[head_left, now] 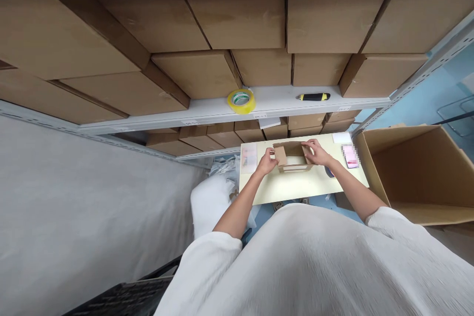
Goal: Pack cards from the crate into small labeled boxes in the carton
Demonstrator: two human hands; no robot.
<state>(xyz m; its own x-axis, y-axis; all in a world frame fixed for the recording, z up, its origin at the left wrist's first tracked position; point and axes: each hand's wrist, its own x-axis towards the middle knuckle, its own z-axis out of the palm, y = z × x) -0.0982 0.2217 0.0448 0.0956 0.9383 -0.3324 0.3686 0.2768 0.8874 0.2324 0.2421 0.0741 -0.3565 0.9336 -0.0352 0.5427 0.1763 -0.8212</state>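
Observation:
Between my hands a small brown cardboard box stands on a pale yellow tabletop, its top open and the light surface visible through it. My left hand pinches the box's left end at a side flap. On the opposite end, my right hand grips the right flap between thumb and fingers. A white label shows on the box's near side. Close to my right wrist lies a dark blue round object, partly hidden by the arm.
A shelf edge above the table carries a yellow tape roll, a black-and-yellow utility knife and several cardboard boxes. A large open carton stands right of the table. White bags sit at left.

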